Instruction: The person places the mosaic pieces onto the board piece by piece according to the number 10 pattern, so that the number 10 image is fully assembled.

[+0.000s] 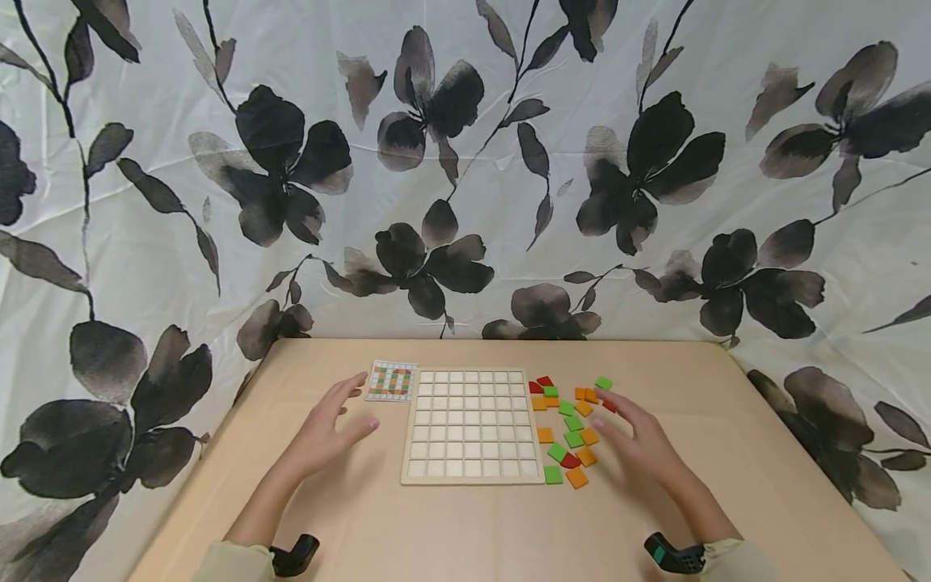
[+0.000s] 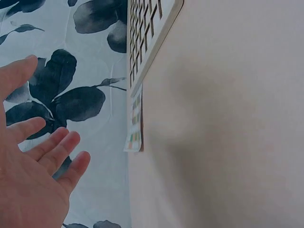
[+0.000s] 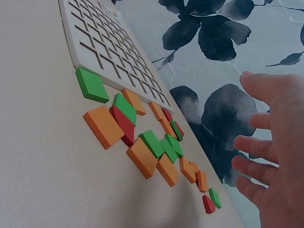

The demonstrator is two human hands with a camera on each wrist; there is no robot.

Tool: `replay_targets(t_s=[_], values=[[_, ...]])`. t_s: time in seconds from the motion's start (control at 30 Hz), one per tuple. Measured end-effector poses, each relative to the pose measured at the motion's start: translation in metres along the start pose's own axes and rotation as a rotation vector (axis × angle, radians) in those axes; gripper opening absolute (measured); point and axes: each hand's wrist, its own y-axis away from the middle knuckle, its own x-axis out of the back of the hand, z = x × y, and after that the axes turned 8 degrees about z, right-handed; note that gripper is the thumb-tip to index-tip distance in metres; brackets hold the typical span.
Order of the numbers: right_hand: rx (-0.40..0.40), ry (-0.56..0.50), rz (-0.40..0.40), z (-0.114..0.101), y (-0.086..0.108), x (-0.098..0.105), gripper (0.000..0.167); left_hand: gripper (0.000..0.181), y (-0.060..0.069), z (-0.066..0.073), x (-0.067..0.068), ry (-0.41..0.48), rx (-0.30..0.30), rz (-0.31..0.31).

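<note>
A pale wooden grid board (image 1: 473, 477) with rows of square recesses lies on the table, no tiles in it. Beside its upper left corner is a small pattern card (image 1: 391, 381) with coloured squares. Loose green, orange and red square tiles (image 1: 575, 439) are scattered along the board's right side. My left hand (image 1: 327, 428) hovers left of the board near the card, fingers spread, holding nothing. To the right of the tiles my right hand (image 1: 643, 436) is held above the table, its fingers extended and nothing in them; in the right wrist view the hand (image 3: 280, 152) is apart from the tiles.
The light wood table (image 1: 465, 533) reaches back to a white cloth (image 1: 509, 202) with dark flowers hanging behind it. Several tiles, such as a green tile (image 3: 91, 85), lie close to the board's edge, and some overlap.
</note>
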Motion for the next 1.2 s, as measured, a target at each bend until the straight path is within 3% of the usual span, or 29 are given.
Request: replay_targets(t_s=[0.47,0.77,1.2], values=[[0.012,-0.058,0.006,0.0,-0.001,-0.011,0.055,0.073,-0.006,-0.002,-0.027,0.064,0.087,-0.069],[0.058,-0.044,0.033,-0.001,-0.002,-0.014,0.052,0.07,-0.011,-0.001,-0.043,0.109,0.08,-0.079],[0.069,-0.1,0.024,-0.005,-0.004,-0.026,0.051,0.069,-0.016,0.004,-0.054,0.189,0.085,-0.131]])
